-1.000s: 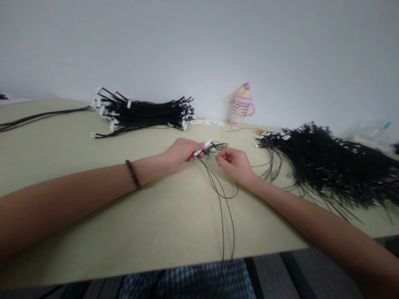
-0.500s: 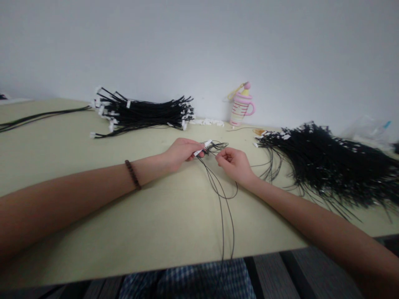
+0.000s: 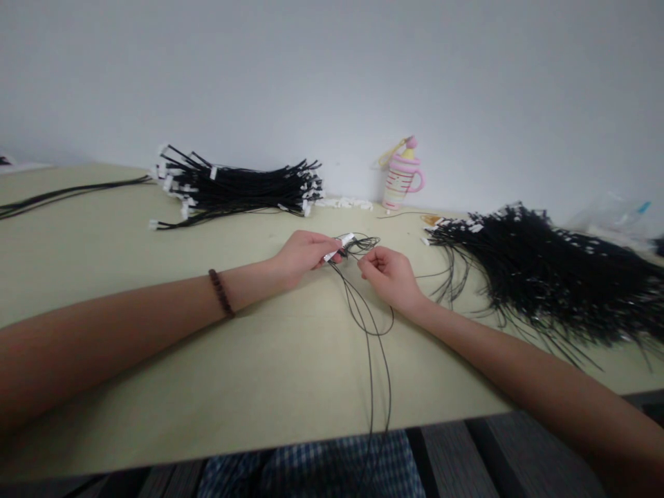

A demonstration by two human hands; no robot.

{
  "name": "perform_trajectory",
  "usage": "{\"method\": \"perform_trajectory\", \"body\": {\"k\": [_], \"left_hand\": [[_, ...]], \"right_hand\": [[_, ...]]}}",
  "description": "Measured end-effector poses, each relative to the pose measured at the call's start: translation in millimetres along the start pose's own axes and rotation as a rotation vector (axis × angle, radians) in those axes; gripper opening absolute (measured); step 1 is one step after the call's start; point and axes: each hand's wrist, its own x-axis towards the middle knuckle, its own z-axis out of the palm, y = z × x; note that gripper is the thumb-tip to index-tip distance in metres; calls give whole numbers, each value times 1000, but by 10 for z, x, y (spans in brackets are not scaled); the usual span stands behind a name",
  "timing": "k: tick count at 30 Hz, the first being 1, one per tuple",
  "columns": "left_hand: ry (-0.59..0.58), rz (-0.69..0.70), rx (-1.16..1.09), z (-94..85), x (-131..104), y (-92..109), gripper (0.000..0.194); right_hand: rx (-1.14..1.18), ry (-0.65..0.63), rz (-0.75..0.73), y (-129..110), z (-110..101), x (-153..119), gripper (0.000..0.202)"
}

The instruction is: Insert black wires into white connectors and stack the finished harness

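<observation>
My left hand (image 3: 308,256) pinches a white connector (image 3: 346,240) between thumb and fingers, over the middle of the table. Thin black wires (image 3: 369,332) run from it, loop beside it and hang over the table's front edge. Just to the right, my right hand (image 3: 388,272) is closed in a pinch with the fingertips at one of these wires. The wire's end inside that pinch is too small to make out.
A bundle of black cables with white connectors (image 3: 243,188) lies at the back left. At right spreads a big heap of black wires (image 3: 560,277). Small white connectors (image 3: 345,203) and a pink cup (image 3: 399,181) stand by the wall. The table (image 3: 207,387) ends near my lap.
Both hands stay almost in place. The white connector has tilted slightly in my left hand, and the hanging wire loops have shifted a little.
</observation>
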Motion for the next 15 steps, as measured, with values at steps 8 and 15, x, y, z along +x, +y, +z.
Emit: {"method": "perform_trajectory", "body": {"k": [8,15], "left_hand": [[-32,88,121,46,-79,14,25],[-72,156,240,92,-151,45,23]], "right_hand": [[-118,-60,-108,-63,0,-20,12],[-330,-143,-271,-140,-23,-54,21]]}}
